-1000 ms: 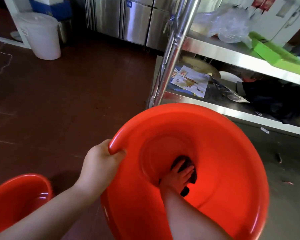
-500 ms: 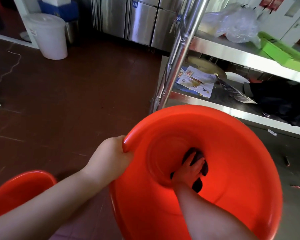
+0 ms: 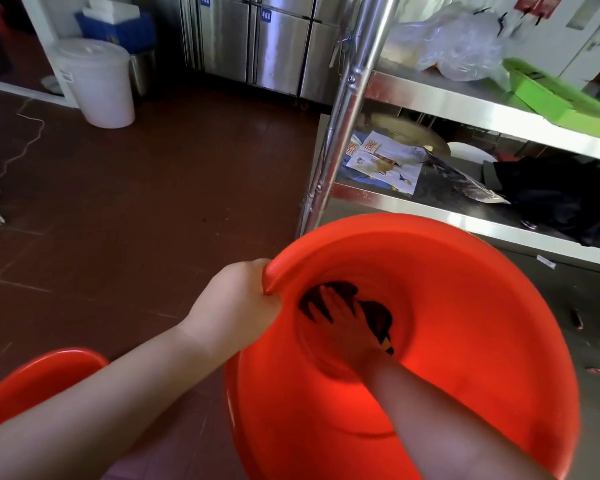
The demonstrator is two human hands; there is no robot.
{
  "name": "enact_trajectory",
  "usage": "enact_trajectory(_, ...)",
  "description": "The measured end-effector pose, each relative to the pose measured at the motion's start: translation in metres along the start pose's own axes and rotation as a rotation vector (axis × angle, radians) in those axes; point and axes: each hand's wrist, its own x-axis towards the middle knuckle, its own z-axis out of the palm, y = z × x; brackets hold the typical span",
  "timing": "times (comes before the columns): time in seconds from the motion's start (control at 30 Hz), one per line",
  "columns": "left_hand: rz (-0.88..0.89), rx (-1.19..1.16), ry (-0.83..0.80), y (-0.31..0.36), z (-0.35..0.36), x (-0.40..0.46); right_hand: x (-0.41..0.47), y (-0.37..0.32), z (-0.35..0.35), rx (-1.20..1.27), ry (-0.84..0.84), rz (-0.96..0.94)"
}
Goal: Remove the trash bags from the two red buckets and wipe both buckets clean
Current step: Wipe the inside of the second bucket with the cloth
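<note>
We are in the wiping step, and no trash bag shows in either bucket. Our left hand point(image 3: 238, 303) curls its fingers over the rim of the large red bucket point(image 3: 465, 341) at about nine o'clock on its mouth and steadies it. The bucket fills the lower right of the view, just in front of the steel rack point(image 3: 340, 133). Our right hand point(image 3: 340, 317) reaches deep inside with fingers spread flat, pressing a dark cloth point(image 3: 374, 313) against the bottom; it presses more than grasps.

The second red bucket point(image 3: 39, 379) sits at about eight o'clock in the view, well apart from the first, with only part of its rim showing.

We judge the next move calls for sweeping the cloth around the floor and up the inner wall while the left hand holds the rim firm, since the tilted bucket could turn under the pressure.

Compared with a second ago, the right hand and cloth have shifted from the right side of the bucket's bottom toward ten o'clock, fingers now wider apart. The left grip on the rim is unchanged, and the view has swung a little to the left.
</note>
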Motion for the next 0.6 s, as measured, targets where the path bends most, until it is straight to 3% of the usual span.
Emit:
enact_trajectory(0.2,-0.011,0.016,0.031,0.005,0.001,0.004,-0.021,-0.02,0.012,0.018,-0.271,-0.096)
enact_trajectory(0.37,0.018,0.034,0.035,0.012,0.002,0.007,-0.021,-0.01,-0.057,0.044,-0.158,-0.121)
enact_trajectory(0.43,0.026,0.048,0.056,0.014,0.0,0.01,-0.034,-0.009,-0.098,0.174,0.01,-0.074)
enact_trajectory(0.6,0.071,0.103,0.111,0.018,0.003,0.012,-0.079,0.001,-0.165,0.276,0.702,-0.061)
